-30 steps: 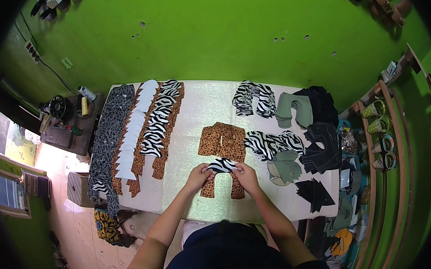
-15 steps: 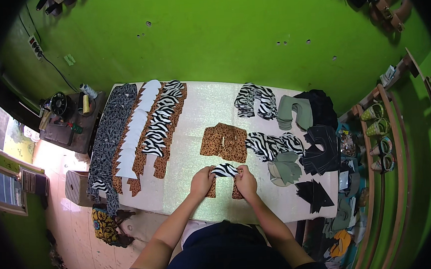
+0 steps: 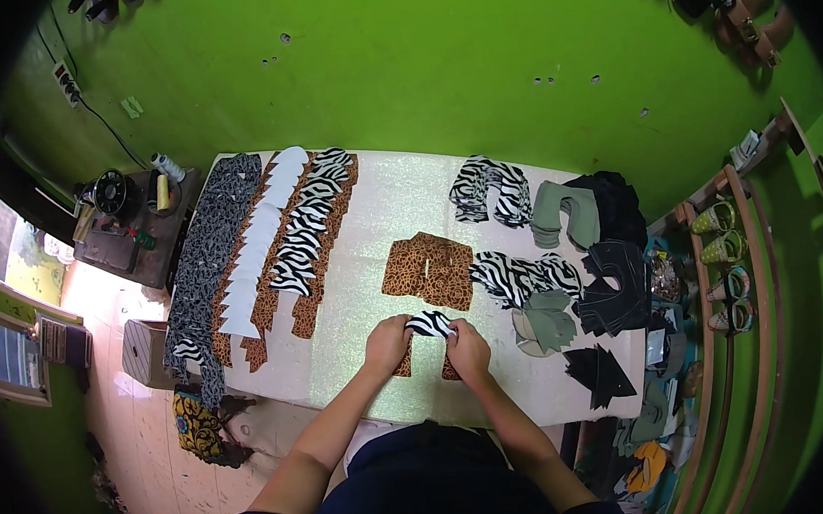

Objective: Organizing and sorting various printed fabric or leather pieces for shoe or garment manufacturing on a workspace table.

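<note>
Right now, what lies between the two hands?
In the head view, a zebra-print piece spans from left hand to right hand; brown patterned strips show just nearer the person.

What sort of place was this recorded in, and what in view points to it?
Probably a small shoemaking workshop: overlapping rows of cut, patterned pieces lie on the table, sandals sit on a rack at the right, and a yellow spool stands at the left.
</note>
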A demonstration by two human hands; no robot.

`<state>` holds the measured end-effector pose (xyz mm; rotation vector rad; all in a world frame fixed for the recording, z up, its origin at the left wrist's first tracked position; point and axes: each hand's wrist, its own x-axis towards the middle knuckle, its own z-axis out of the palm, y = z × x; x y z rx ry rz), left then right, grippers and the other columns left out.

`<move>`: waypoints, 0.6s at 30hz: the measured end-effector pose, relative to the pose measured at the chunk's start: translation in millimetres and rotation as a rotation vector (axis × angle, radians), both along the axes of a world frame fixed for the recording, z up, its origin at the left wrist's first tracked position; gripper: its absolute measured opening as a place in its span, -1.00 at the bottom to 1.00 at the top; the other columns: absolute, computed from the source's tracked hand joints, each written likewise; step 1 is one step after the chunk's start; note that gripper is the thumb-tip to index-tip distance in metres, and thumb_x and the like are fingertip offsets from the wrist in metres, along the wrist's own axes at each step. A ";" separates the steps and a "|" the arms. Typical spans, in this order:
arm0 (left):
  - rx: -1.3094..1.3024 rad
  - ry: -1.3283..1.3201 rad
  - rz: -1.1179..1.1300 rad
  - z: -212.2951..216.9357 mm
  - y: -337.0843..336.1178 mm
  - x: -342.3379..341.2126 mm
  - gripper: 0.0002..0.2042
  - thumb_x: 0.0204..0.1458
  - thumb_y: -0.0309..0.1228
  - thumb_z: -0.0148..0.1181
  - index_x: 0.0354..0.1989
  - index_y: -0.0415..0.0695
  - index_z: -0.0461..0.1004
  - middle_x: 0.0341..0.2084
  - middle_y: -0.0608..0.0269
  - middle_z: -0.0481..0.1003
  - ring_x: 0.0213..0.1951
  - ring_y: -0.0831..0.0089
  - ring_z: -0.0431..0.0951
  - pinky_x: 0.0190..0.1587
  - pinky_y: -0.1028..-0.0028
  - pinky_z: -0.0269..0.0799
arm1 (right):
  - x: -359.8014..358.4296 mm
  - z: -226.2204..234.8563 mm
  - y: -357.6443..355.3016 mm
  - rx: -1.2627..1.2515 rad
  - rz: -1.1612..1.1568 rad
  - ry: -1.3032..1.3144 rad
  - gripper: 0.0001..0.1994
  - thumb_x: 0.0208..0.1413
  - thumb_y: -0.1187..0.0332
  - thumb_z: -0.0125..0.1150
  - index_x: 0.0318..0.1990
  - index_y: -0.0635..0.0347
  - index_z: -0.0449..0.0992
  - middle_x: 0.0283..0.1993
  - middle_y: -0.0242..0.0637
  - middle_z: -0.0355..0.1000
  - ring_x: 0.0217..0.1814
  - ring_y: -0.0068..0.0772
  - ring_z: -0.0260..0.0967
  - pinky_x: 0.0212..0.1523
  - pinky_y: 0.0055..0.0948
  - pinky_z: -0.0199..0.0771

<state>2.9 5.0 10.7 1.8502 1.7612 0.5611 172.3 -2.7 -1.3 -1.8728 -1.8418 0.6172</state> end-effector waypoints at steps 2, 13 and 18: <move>-0.001 0.045 -0.010 -0.7 1.1 0.7 -0.77 -0.07 -0.37 0.13 -0.24 -0.18 0.43 -0.42 0.02 0.48 -0.30 0.11 0.47 -0.26 0.24 0.39 | -0.1 6.4 4.1 -0.106 -0.018 -0.009 -0.83 -0.06 0.41 0.10 -0.25 0.14 0.37 -0.36 -0.18 0.42 -0.33 -0.10 0.40 -0.35 -0.23 0.38; 0.209 0.312 0.085 -11.0 -9.9 2.9 -0.49 -0.13 -0.26 0.19 0.02 -0.16 0.27 0.10 -0.01 0.17 0.19 0.07 0.10 0.19 0.11 -0.02 | -35.9 4.8 -11.8 0.182 0.391 -0.137 -0.52 0.10 0.26 -0.06 0.18 0.19 0.13 0.18 -0.09 0.15 0.27 -0.21 0.04 0.20 0.01 -0.04; 0.095 0.242 0.201 -14.8 -9.3 4.8 -0.37 -0.13 -0.23 0.20 0.14 -0.16 0.15 0.24 -0.04 -0.06 0.29 0.04 -0.13 0.23 -0.04 -0.26 | -33.9 -15.3 -18.6 -0.020 0.493 -0.178 -0.38 0.19 0.06 -0.29 0.29 0.25 -0.14 0.36 -0.16 -0.14 0.41 -0.31 -0.23 0.31 0.06 -0.41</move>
